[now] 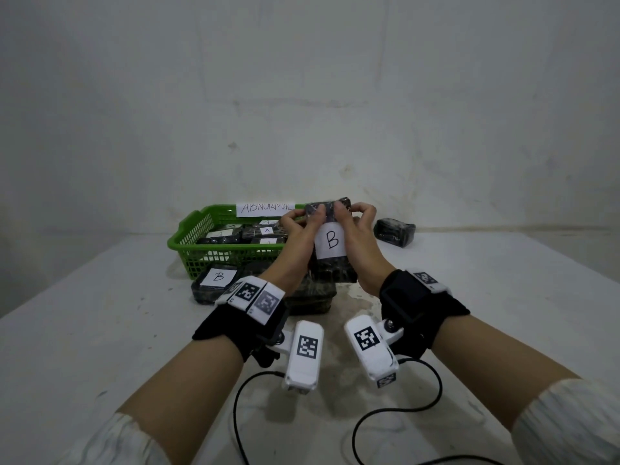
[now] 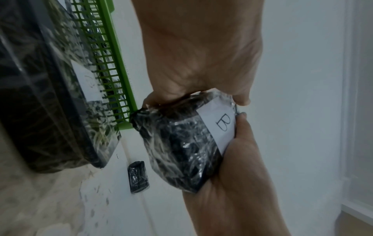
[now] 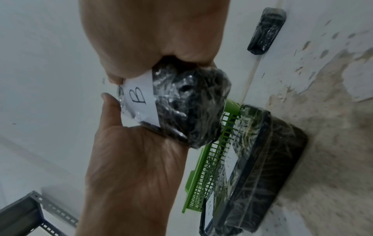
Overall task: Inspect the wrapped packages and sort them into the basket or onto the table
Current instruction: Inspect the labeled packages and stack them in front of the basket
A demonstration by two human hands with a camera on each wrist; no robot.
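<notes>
White table (image 1: 100, 330) is carrying the green basket (image 1: 201, 229). Left hand (image 1: 298, 229) and right hand (image 1: 359, 229) are both gripping the B-labelled package (image 1: 330, 250), fingers curled over its top.

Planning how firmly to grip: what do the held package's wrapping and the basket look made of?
Held package: seemingly clear, glossy plastic film, crinkled with bright glints, over dark contents; matte white paper label. Basket: apparently rigid green moulded plastic, with uniform lattice walls.
</notes>
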